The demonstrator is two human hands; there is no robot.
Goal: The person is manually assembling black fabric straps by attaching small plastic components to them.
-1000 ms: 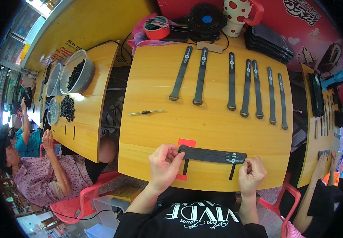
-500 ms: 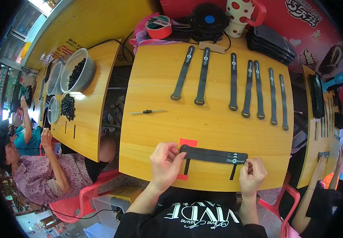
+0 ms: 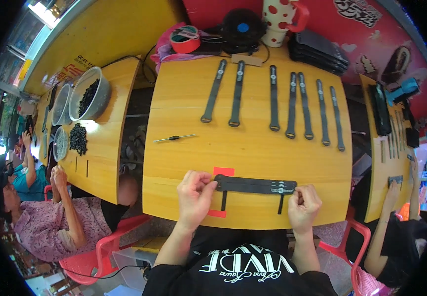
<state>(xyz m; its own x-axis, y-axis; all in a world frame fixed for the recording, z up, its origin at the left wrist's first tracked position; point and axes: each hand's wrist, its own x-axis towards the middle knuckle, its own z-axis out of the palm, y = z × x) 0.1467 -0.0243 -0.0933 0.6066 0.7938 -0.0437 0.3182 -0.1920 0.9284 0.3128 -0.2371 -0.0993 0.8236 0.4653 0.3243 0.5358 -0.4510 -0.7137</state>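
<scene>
A bundle of black straps (image 3: pixel 250 185) with white printing at its right end lies level near the table's front edge. My left hand (image 3: pixel 193 197) pinches the rounded left end between thumb and fingers. At the printed right end, my right hand (image 3: pixel 304 206) is closed with its fingertips gripping the corner. Two short black strips (image 3: pixel 280 203) show on the wood below the bundle, one near each end. Pieces of red tape (image 3: pixel 224 171) are stuck to the table by my left hand, above and below the left strip.
Several dark straps with end loops (image 3: pixel 273 101) lie spread across the table's far half. A thin double-ended tool (image 3: pixel 175 137) rests at left. Behind are tape rolls (image 3: pixel 185 42), a fan (image 3: pixel 243 28), a dotted mug (image 3: pixel 275 24) and stacked black pieces (image 3: pixel 318 53). People sit at both side tables.
The view has shifted, so the table and the things on it appear further left. Both hands stay at the ends of the strap bundle, which keeps its place by the strips.
</scene>
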